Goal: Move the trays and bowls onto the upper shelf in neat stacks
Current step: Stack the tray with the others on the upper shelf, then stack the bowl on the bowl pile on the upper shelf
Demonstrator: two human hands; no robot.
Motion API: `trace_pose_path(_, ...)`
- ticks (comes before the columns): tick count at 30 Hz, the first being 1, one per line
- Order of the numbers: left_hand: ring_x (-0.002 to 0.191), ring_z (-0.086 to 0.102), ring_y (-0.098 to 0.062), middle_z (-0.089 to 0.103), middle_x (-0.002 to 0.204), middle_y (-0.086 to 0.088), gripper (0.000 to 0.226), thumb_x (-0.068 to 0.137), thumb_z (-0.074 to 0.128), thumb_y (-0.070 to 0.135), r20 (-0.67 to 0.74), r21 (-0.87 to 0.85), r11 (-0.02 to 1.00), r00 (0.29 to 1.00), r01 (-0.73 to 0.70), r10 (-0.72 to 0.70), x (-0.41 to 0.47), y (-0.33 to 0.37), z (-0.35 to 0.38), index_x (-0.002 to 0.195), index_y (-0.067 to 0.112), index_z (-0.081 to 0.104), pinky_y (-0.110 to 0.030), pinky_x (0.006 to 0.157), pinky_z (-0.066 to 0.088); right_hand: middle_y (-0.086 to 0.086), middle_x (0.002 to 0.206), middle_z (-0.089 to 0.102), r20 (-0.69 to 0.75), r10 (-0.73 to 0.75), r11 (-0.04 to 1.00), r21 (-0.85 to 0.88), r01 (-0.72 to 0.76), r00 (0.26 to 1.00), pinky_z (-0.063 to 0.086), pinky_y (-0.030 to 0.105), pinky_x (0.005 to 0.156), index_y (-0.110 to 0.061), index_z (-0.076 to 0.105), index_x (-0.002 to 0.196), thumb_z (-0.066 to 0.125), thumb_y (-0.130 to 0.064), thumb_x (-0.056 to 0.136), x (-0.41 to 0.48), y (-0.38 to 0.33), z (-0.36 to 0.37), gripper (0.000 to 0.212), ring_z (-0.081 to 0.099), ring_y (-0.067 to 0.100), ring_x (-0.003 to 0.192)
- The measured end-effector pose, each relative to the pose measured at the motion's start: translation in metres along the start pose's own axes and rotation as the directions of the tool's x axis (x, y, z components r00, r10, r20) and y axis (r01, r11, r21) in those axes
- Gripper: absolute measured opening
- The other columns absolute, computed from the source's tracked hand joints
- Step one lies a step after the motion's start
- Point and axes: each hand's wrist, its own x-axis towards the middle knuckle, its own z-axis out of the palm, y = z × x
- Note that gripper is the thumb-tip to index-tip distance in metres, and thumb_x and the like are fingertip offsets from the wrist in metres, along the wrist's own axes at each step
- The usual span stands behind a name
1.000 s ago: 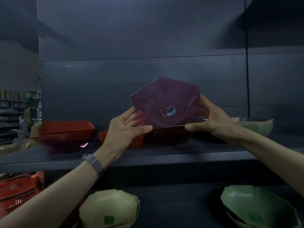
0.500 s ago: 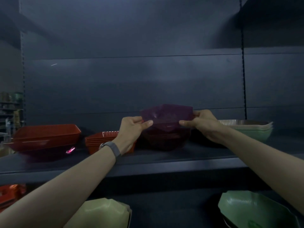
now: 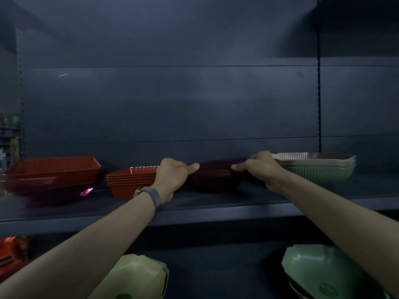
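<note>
Bowls on the lower shelf sit nearest to me: a pale yellow-green bowl (image 3: 138,277) under my left forearm, a green bowl (image 3: 319,270) under my right, and something red-orange (image 3: 10,251) at the far left, too dim to identify. Both my arms reach up over the front edge of the upper shelf (image 3: 194,219), a grey watch (image 3: 151,195) on my left wrist. My left hand (image 3: 172,178) pinches the left rim of the purple bowl (image 3: 216,167) between thumb and curled fingers, while my right hand (image 3: 259,167) grips the opposite rim. The bowl sits level, nested on a stack of purple bowls (image 3: 216,184) that rests on the upper shelf. Just to its left, behind my left hand, stands a stack of orange trays (image 3: 131,180), and further left a large red tray (image 3: 54,171) lies over a dark shape with a pink glint. To the right, touching my right hand or nearly so, is a stack of green and beige bowls (image 3: 319,169). Behind everything runs the dark back panel (image 3: 194,104).
</note>
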Motion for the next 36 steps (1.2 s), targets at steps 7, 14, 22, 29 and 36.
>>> trace_pose_path(7,0.091,0.074,-0.015,0.08,0.089,-0.004,0.03,0.093,0.079,0.036,-0.051,0.132,0.991,0.998,-0.036,0.043,-0.015,0.002,0.005,0.092,0.007,0.083,-0.022,0.083,0.056,0.001,0.1,0.08,-0.002,-0.031,0.999,-0.038,0.031,1.0,0.059,0.04,0.098,-0.006,0.077,0.101,0.088,-0.041,0.073,-0.009,0.018,0.008,0.046,0.074,0.02,0.098)
trace_pose_path(14,0.09,0.074,-0.02,0.079,0.09,-0.008,0.03,0.091,0.082,0.032,-0.091,0.177,0.984,0.995,-0.021,0.038,-0.022,0.007,0.006,0.102,0.004,0.081,-0.023,0.08,0.059,0.004,0.101,0.078,-0.077,-0.041,0.992,-0.123,0.031,0.996,0.057,0.034,0.086,-0.009,0.077,0.106,0.082,-0.04,0.086,-0.018,0.016,0.009,0.037,0.072,0.022,0.097)
trace_pose_path(22,0.088,0.078,-0.02,0.079,0.101,-0.005,0.037,0.092,0.077,0.01,-0.056,-0.044,0.998,0.998,0.035,-0.037,-0.051,0.017,-0.008,0.129,0.007,0.071,-0.033,0.08,0.065,0.003,0.122,0.069,-0.154,-0.304,0.929,-0.268,0.256,0.94,0.046,0.024,0.089,-0.016,0.068,0.131,0.073,-0.03,0.095,-0.08,-0.01,0.017,0.039,0.066,0.016,0.103)
trace_pose_path(29,0.088,0.079,-0.014,0.082,0.089,0.002,0.02,0.094,0.072,0.011,-0.085,-0.09,0.994,0.995,-0.063,0.055,-0.105,0.008,-0.03,0.11,0.021,0.078,-0.033,0.083,0.063,-0.018,0.098,0.073,0.024,-0.411,0.898,-0.157,0.41,0.911,0.046,0.001,0.077,-0.023,0.074,0.115,0.072,-0.027,0.097,-0.135,-0.024,0.057,0.018,0.066,-0.008,0.093)
trace_pose_path(36,0.094,0.078,-0.012,0.082,0.097,0.005,0.024,0.098,0.067,0.007,-0.086,0.02,0.991,0.988,-0.131,0.132,-0.179,-0.025,-0.077,0.115,0.02,0.076,-0.035,0.089,0.061,-0.014,0.098,0.073,0.208,-0.49,0.857,-0.063,0.512,0.846,0.052,0.011,0.08,-0.024,0.072,0.118,0.07,-0.024,0.099,-0.191,-0.011,0.107,0.019,0.067,-0.001,0.094)
